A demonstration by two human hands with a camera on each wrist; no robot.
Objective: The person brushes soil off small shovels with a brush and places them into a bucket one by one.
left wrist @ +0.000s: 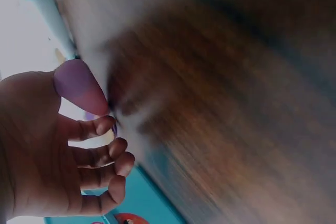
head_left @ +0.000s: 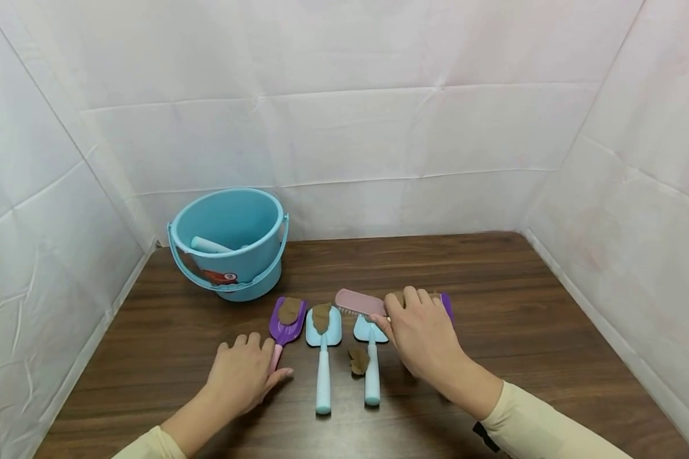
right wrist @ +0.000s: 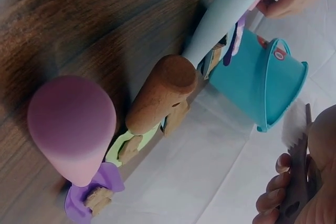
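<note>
My left hand point(head_left: 238, 376) has thumb and index finger at the pink handle point(head_left: 276, 358) of a purple toy shovel point(head_left: 287, 328), whose blade carries a brown lump. My right hand point(head_left: 425, 331) grips a pink brush point(head_left: 358, 301), its bristles facing down over a light blue shovel point(head_left: 372, 363). In the right wrist view the brush point(right wrist: 297, 177) looks dark, with fingers curled round it. Left of that shovel's handle lies a loose brown lump point(head_left: 358, 361). Between the hands, another light blue shovel point(head_left: 323, 376) bears a brown lump point(head_left: 321, 317).
A blue bucket point(head_left: 252, 274) stands at the back left, a pale blue handle point(head_left: 209, 245) inside it. Beyond my right hand, a light green shovel point(right wrist: 118, 148) and a second purple shovel point(right wrist: 77, 205) each hold brown lumps. White cloth walls point(head_left: 344, 140) enclose the table point(head_left: 494, 274).
</note>
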